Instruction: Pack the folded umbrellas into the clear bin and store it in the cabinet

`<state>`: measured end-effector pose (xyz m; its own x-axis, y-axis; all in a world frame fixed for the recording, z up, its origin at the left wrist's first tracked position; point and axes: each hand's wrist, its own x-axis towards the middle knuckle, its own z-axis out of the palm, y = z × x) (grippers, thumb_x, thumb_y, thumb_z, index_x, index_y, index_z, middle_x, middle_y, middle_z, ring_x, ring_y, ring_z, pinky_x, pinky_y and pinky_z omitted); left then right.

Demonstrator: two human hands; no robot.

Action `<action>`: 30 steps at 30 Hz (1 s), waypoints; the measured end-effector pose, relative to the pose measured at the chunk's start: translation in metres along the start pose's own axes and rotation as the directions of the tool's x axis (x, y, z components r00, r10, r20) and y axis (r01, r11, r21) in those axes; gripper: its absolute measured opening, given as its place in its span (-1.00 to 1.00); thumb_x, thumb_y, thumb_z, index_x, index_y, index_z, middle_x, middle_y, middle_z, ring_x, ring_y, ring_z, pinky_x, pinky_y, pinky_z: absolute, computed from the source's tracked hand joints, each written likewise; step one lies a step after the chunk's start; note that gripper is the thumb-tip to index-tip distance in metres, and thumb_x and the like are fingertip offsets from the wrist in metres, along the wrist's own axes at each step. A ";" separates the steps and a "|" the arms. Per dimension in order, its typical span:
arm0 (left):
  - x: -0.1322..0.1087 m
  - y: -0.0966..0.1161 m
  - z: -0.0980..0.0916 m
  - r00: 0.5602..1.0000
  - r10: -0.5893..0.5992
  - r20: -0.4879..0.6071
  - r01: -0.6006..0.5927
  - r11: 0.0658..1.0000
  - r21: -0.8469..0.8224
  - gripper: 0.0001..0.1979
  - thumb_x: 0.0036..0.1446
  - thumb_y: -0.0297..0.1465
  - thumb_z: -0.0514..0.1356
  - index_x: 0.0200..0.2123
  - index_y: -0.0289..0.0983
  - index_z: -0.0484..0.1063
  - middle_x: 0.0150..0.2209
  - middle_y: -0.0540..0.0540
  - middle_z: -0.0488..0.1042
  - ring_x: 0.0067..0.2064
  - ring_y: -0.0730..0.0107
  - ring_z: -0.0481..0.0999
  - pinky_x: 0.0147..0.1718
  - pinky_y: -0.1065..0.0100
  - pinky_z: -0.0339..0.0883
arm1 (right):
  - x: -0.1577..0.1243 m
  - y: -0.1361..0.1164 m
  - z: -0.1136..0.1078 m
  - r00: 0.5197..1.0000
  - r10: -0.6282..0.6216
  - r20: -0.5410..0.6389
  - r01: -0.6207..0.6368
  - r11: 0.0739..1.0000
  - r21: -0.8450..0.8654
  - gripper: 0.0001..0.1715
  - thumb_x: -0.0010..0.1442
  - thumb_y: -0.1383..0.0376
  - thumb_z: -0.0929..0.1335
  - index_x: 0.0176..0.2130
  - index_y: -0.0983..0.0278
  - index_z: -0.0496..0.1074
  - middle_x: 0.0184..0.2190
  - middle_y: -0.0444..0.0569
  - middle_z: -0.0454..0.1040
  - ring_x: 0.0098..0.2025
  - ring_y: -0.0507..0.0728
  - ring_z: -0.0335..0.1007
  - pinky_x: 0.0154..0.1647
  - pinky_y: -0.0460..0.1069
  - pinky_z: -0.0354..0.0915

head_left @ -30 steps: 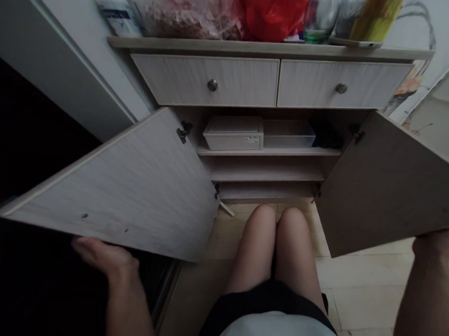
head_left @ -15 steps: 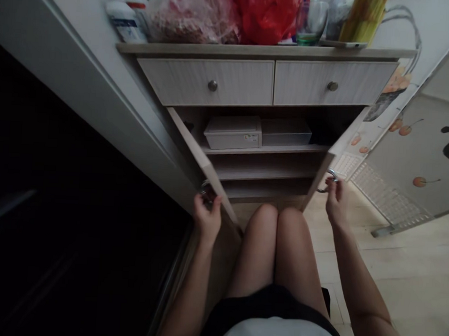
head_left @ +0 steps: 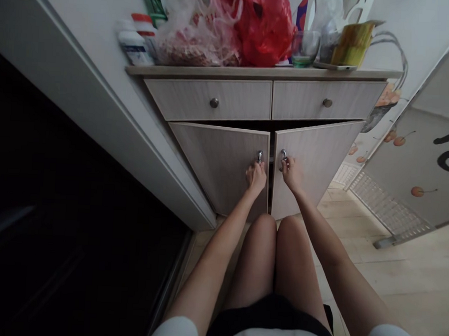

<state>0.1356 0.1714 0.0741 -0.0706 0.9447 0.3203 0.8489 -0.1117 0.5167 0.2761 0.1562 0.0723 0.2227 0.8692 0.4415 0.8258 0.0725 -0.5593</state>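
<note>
In front of my knees stands a pale wood-grain cabinet. My left hand (head_left: 256, 176) is closed on the metal handle (head_left: 260, 155) of the left cabinet door (head_left: 217, 160). On the right cabinet door (head_left: 315, 157), the fingers of my right hand (head_left: 292, 174) grip a curved metal handle (head_left: 283, 153). Both doors are slightly ajar, with a narrow dark gap between them and along their top edges. The shelves inside are hidden behind the doors.
Above the doors are two drawers with round knobs (head_left: 214, 103). The cabinet top (head_left: 199, 72) carries white bottles (head_left: 135, 48), a red plastic bag (head_left: 263, 32), a clear bag (head_left: 197, 41) and a glass (head_left: 305, 49). A printed panel (head_left: 416, 163) stands at right.
Both doors have swung inward from wide open to nearly closed, my hands moving together with their handles. The boxes and shelves inside have gone out of sight.
</note>
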 end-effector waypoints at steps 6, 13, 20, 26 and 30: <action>0.024 0.006 0.012 0.999 0.017 0.035 -0.019 0.998 0.052 -0.60 0.45 -0.34 -0.15 0.03 -0.38 0.43 -0.02 -0.42 0.56 0.08 0.04 0.53 0.04 0.14 0.30 | 0.028 -0.009 0.012 0.997 0.031 0.067 -0.027 0.998 -0.059 -0.49 0.47 0.14 0.07 0.07 0.30 0.43 -0.03 0.21 0.48 -0.07 0.24 0.44 -0.10 0.06 0.28; 0.045 0.011 0.020 0.999 0.007 0.049 -0.010 0.999 0.052 -0.58 0.45 -0.33 -0.14 0.08 -0.41 0.41 0.00 -0.46 0.55 0.13 -0.01 0.50 0.06 0.12 0.30 | 0.050 -0.010 0.030 0.993 0.064 0.096 -0.057 0.996 -0.068 -0.44 0.48 0.12 0.03 0.15 0.31 0.38 0.00 0.24 0.46 -0.05 0.27 0.44 -0.05 0.09 0.27; 0.055 0.016 0.021 0.999 -0.006 0.048 0.003 0.999 0.052 -0.57 0.45 -0.34 -0.14 0.09 -0.44 0.40 -0.01 -0.49 0.55 0.16 -0.02 0.48 0.06 0.12 0.30 | 0.062 -0.014 0.033 0.989 0.084 0.124 -0.073 0.993 -0.088 -0.39 0.48 0.09 0.00 0.19 0.28 0.35 0.06 0.28 0.43 0.00 0.32 0.44 -0.03 0.15 0.29; 0.068 0.015 0.027 0.999 -0.006 0.050 0.004 1.000 0.028 -0.58 0.45 -0.33 -0.13 0.11 -0.40 0.39 0.00 -0.47 0.55 0.15 -0.02 0.48 0.07 0.10 0.29 | 0.069 -0.020 0.031 0.985 0.118 0.129 -0.105 0.989 -0.106 -0.46 0.47 0.13 0.05 0.17 0.29 0.36 0.05 0.28 0.46 -0.01 0.31 0.45 -0.03 0.14 0.30; 0.073 0.013 0.032 0.999 -0.008 0.044 0.008 1.000 0.000 -0.59 0.45 -0.31 -0.12 0.11 -0.41 0.38 0.02 -0.48 0.54 0.16 -0.04 0.47 0.09 0.09 0.27 | 0.071 -0.022 0.032 0.984 0.129 0.119 -0.115 0.986 -0.117 -0.49 0.47 0.14 0.08 0.17 0.29 0.37 0.05 0.27 0.46 -0.01 0.31 0.47 -0.04 0.13 0.31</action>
<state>0.1581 0.2485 0.0790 -0.0548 0.9581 0.2811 0.8485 -0.1037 0.5189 0.2570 0.2322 0.0938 0.2642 0.9233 0.2788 0.8497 -0.0860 -0.5202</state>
